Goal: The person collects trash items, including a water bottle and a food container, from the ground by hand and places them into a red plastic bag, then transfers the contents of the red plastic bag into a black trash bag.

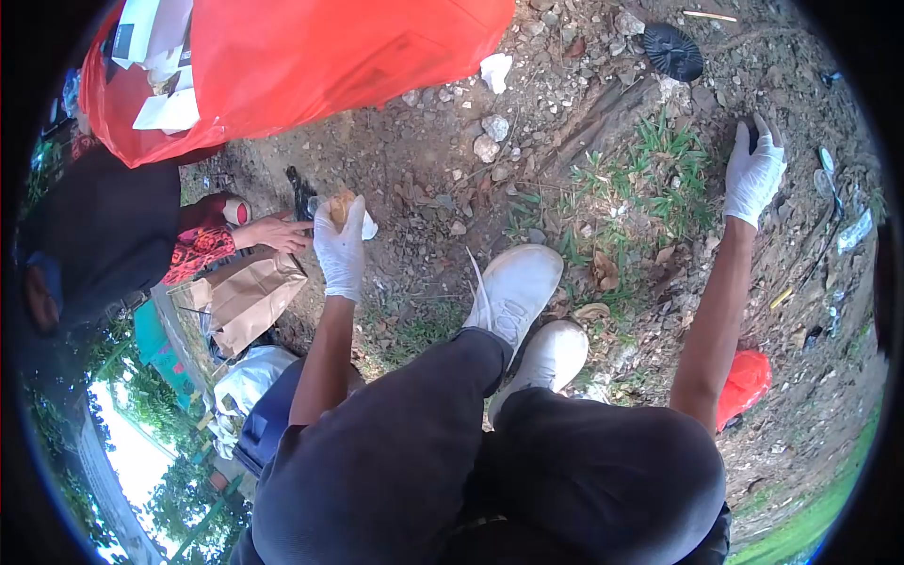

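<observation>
My left hand [341,252], in a white glove, is closed around an orange-brown crumpled piece [341,206] near the bag's opening side. A small white scrap [369,227] shows beside its fingers. Far to the right, my right hand [755,177], also gloved in white, reaches down to the dirt with thumb and fingers apart over a dark patch of ground. A black ribbed round piece [673,52] lies beyond it. Another person's bare hand [275,234], in a red patterned sleeve, is just left of my left hand.
A big red plastic bag [348,56] holding white boxes or papers stands at the upper left. A brown paper bag [250,299] lies by the other person. Grass tufts [664,165], stones and litter cover the ground. A small red bag [744,384] is beside my right knee.
</observation>
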Demonstrator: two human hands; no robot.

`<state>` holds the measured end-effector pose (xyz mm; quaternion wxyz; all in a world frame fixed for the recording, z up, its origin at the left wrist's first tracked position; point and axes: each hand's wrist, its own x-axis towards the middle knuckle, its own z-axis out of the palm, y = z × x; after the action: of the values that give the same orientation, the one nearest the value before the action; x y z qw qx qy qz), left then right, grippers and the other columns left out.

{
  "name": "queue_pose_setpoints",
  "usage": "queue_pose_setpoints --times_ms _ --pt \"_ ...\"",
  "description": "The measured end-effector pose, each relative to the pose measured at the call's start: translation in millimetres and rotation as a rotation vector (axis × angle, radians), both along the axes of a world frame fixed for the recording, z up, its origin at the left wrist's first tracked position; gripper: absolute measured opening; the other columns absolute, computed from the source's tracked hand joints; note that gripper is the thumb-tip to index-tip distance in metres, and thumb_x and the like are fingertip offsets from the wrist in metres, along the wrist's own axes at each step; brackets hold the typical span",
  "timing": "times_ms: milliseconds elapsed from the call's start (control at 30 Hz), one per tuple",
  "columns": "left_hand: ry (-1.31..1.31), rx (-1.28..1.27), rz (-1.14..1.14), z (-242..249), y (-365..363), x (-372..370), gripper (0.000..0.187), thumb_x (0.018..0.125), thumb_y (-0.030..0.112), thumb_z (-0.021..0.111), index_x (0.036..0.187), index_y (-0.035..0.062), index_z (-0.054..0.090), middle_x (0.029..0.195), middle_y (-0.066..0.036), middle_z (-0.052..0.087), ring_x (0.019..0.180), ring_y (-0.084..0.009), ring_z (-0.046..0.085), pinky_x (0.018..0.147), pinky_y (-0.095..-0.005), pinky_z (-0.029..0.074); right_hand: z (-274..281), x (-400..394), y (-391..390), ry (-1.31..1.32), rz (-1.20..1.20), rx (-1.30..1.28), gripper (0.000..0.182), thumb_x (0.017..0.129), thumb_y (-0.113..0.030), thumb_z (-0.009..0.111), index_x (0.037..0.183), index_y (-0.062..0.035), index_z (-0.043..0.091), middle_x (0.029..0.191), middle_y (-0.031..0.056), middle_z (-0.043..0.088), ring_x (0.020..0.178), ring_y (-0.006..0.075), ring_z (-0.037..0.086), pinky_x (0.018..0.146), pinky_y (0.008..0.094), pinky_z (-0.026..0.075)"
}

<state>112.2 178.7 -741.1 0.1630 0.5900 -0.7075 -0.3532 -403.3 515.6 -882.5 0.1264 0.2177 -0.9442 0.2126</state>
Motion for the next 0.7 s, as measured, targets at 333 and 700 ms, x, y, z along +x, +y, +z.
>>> queue_pose_setpoints --times_ms 333,700 --pt "-0.230 -0.043 -0.058 -40 -68 61 0.035 0.099 0.026 0.077 0.112 -0.0059 0.073 0.098 -0.010 0.076 0.084 -0.0149 0.068 0.075 -0.0332 0.054 5 10 46 -0.069 -0.036 -0.130 0.043 0.097 -0.007 0.066 0.140 -0.0147 0.064 0.117 0.0185 0.074 0.107 0.0371 0.071 0.094 0.0465 0.056" --pt "-0.588 -0.115 -0.049 -37 -79 45 0.058 0.094 0.044 0.079 0.119 -0.0083 0.071 0.097 -0.016 0.079 0.087 -0.0255 0.074 0.079 -0.0382 0.057 6 -15 97 -0.223 -0.068 -0.009 0.038 0.102 -0.027 0.068 0.139 -0.0183 0.069 0.120 0.0131 0.078 0.111 0.0297 0.074 0.097 0.0410 0.055"
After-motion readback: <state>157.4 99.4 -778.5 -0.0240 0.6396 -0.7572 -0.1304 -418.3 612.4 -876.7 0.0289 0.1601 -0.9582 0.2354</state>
